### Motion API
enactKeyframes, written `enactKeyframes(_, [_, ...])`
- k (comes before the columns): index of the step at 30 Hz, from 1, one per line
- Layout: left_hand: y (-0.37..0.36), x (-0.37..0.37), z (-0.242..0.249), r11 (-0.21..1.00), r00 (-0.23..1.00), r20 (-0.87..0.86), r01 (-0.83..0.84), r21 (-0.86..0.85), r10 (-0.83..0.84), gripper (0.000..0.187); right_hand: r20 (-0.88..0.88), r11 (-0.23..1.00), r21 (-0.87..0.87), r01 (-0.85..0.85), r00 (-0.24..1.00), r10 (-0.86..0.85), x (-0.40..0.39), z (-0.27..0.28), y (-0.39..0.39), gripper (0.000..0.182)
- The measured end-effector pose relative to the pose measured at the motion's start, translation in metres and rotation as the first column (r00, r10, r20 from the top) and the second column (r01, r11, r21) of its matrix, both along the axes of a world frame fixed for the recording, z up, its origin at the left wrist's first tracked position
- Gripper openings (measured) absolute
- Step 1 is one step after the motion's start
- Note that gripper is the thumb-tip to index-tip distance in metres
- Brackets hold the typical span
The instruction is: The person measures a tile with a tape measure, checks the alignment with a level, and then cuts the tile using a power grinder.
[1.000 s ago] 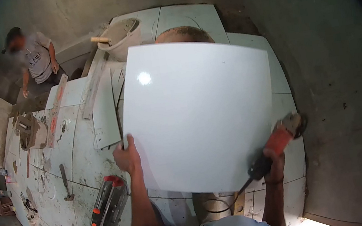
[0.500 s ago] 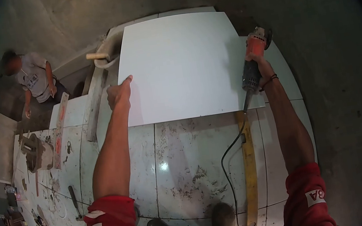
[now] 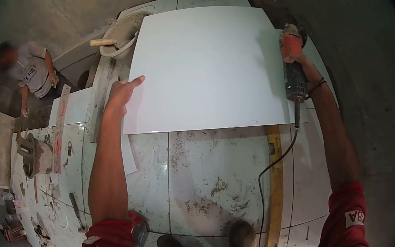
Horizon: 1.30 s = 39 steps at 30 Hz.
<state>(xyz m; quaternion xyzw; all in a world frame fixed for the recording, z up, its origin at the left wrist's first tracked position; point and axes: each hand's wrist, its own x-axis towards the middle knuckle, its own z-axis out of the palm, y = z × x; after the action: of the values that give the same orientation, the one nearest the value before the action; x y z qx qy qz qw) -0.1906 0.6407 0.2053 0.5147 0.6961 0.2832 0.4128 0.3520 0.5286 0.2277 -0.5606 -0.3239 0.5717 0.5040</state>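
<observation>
A large white tile [image 3: 203, 72] lies in front of me, a little askew. My left hand [image 3: 122, 96] grips its left edge, thumb on the top face and fingers out of sight below. My right hand [image 3: 309, 71] is wrapped round a red and black angle grinder [image 3: 292, 47], held over the tile's right edge with its disc end pointing away. The grinder's black cord [image 3: 274, 162] hangs down toward my feet. Under the near right edge of the tile runs a yellow spirit level [image 3: 274, 196].
A bucket of mortar [image 3: 120, 35] with a wooden-handled tool stands at the back left. A co-worker [image 3: 33, 70] is at far left. Another bucket [image 3: 40, 154], a long straightedge [image 3: 61, 127] and a hammer [image 3: 76, 211] are on the dirty tiled floor [image 3: 206, 183]. Concrete walls rise behind and right.
The tile has turned slightly and its near left corner has shifted left with my left hand. My right hand and the grinder have moved right.
</observation>
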Motion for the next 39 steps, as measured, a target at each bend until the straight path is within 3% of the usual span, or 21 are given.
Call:
enactKeyframes(1, [-0.002,-0.010,-0.002,1.000,1.000,0.003,-0.003,0.000,0.003,0.077,-0.042,0.999,0.015,0.037,0.998,-0.037,0.002,-0.002,0.002,0.035])
enactKeyframes(2, [-0.009,-0.023,-0.005,0.995,0.929,0.365,0.088,-0.053,-0.062,0.067,-0.084,0.997,0.029,0.075,0.994,-0.073,0.007,-0.005,0.003,0.038])
enactKeyframes(3, [-0.018,-0.036,-0.009,0.980,0.728,0.679,0.190,-0.067,-0.095,0.058,-0.081,0.997,0.028,0.072,0.994,-0.070,0.011,-0.008,0.005,0.038])
enactKeyframes(4, [-0.026,-0.048,-0.026,0.979,0.726,0.680,0.193,-0.061,-0.100,0.058,-0.105,0.998,0.021,0.055,0.993,-0.053,0.019,-0.010,0.009,0.037])
enactKeyframes(6, [-0.048,-0.072,-0.097,0.960,0.258,0.939,0.220,0.173,-0.228,0.044,-0.129,0.999,0.024,0.038,0.991,-0.034,0.021,-0.005,0.014,0.035])
enactKeyframes(8, [-0.097,-0.026,-0.168,0.989,0.122,0.992,-0.148,-0.010,0.028,0.038,-0.101,0.998,-0.057,0.038,0.994,-0.044,0.014,0.002,0.018,0.033])
enactKeyframes(9, [-0.099,-0.003,-0.223,0.995,0.228,0.974,-0.103,0.011,0.013,0.048,-0.099,0.999,-0.045,0.028,0.995,-0.032,0.009,0.006,0.020,0.033])
enactKeyframes(10, [-0.136,0.055,-0.190,0.994,0.599,0.794,0.045,0.099,-0.106,0.047,-0.072,0.998,-0.024,0.062,0.995,-0.064,0.002,0.005,0.019,0.033])
enactKeyframes(11, [-0.157,0.095,-0.167,0.995,0.451,0.892,0.099,-0.020,-0.027,0.050,-0.048,0.995,-0.004,0.096,0.994,-0.096,-0.005,0.003,0.021,0.033])
enactKeyframes(13, [-0.180,0.170,-0.123,0.996,0.503,0.862,-0.085,-0.022,0.062,0.050,-0.063,0.998,-0.012,0.057,0.996,-0.058,-0.005,0.004,0.025,0.033])
enactKeyframes(14, [-0.172,0.181,-0.131,0.995,0.499,0.864,-0.092,-0.030,0.072,0.050,-0.071,0.999,-0.030,0.031,0.997,-0.033,-0.001,0.003,0.024,0.034])
enactKeyframes(16, [-0.136,0.199,-0.148,0.972,0.143,0.972,-0.170,-0.162,0.187,0.045,-0.056,0.999,-0.026,0.027,0.998,-0.028,0.007,-0.001,0.024,0.034])
enactKeyframes(17, [-0.127,0.210,-0.136,0.972,0.137,0.973,-0.170,-0.162,0.186,0.045,-0.051,1.000,-0.012,0.028,0.998,-0.028,0.009,-0.001,0.022,0.034])
enactKeyframes(18, [-0.118,0.220,-0.121,0.990,0.539,0.843,-0.120,0.075,0.002,0.040,-0.048,1.000,-0.008,0.027,0.998,-0.027,0.010,-0.001,0.021,0.034])
enactKeyframes(19, [-0.113,0.224,-0.115,0.963,0.834,0.527,0.021,0.270,-0.166,0.037,-0.039,0.999,0.001,0.054,0.998,-0.054,0.008,-0.001,0.020,0.035])
enactKeyframes(31, [-0.103,0.218,-0.086,0.976,0.728,0.685,-0.133,0.174,-0.023,0.036,-0.021,0.992,-0.023,0.121,0.992,-0.121,-0.009,0.005,0.005,0.039])
enactKeyframes(39, [-0.151,0.210,-0.088,0.963,0.628,0.774,-0.248,0.104,0.078,0.035,-0.054,0.993,0.001,0.115,0.992,-0.115,-0.012,0.003,-0.021,0.041])
